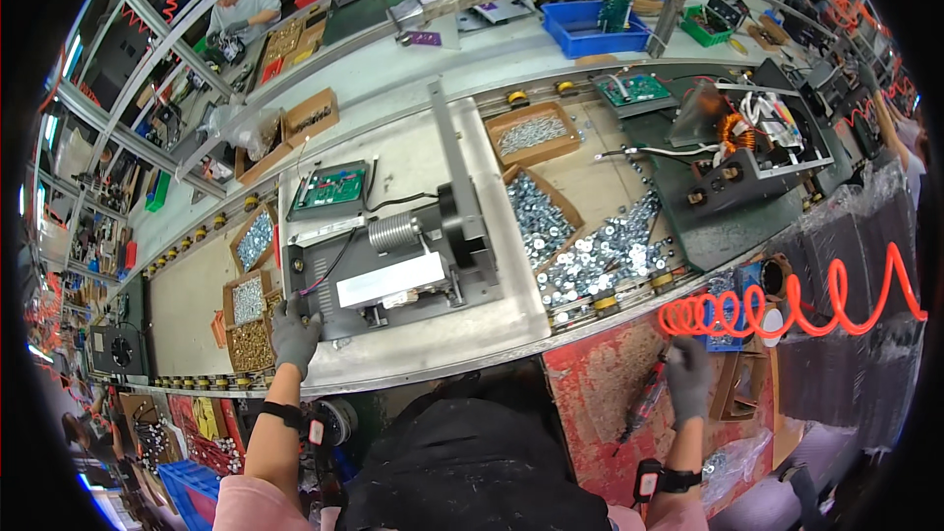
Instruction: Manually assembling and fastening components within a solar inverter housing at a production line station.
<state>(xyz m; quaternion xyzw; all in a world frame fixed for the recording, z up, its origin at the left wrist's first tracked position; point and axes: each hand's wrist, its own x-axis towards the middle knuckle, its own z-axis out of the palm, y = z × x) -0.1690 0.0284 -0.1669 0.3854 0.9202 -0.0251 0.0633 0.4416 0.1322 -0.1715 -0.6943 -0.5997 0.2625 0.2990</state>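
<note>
My left hand (295, 338), in a grey glove, is at the near left corner of a dark metal chassis (337, 324). Its fingers are bent; a small brownish piece shows at the fingertips, too small to name. On the chassis sit a ribbed silver cylinder (393, 232), a round black part (458, 224) and a white block (391, 279). A green circuit board (329, 187) lies behind it. Over the red bench at the right, my gloved right hand (687, 379) is closed around the upper end of a red and black power screwdriver (645, 399), tilted tip-down.
A coiled orange hose (787, 310) stretches above my right hand. Loose screws (610, 254) and cardboard boxes of fasteners (533, 134) lie right of the metal plate (516, 280). More fastener boxes (249, 346) stand at its left. An open unit (757, 152) sits farther right.
</note>
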